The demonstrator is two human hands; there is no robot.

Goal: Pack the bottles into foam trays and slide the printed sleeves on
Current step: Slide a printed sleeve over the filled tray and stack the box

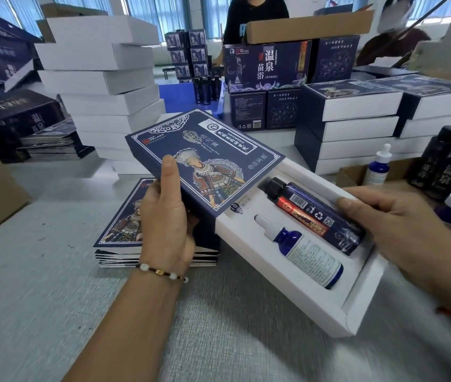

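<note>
On the bench [53, 285], finished boxes [356, 125] stack far right. The sleeve [199, 158], gripped by the left hand [167, 216], covers half the tray [356, 307]. Both bottles [315, 216] sit inside; the right hand [400, 227] grips the tray's right side. Sliding remains.

Hidden and cut-off parts at the packing worktop

The printed sleeve [205, 161] covers the far end of the foam tray [356, 307]; the left hand [166, 216] hides its fingers beneath the sleeve and masks part of the flat sleeve stack [125, 216]. The right hand [400, 224] is blurred, its wrist cut off by the picture's edge. Bottle label print is too small to read.
</note>
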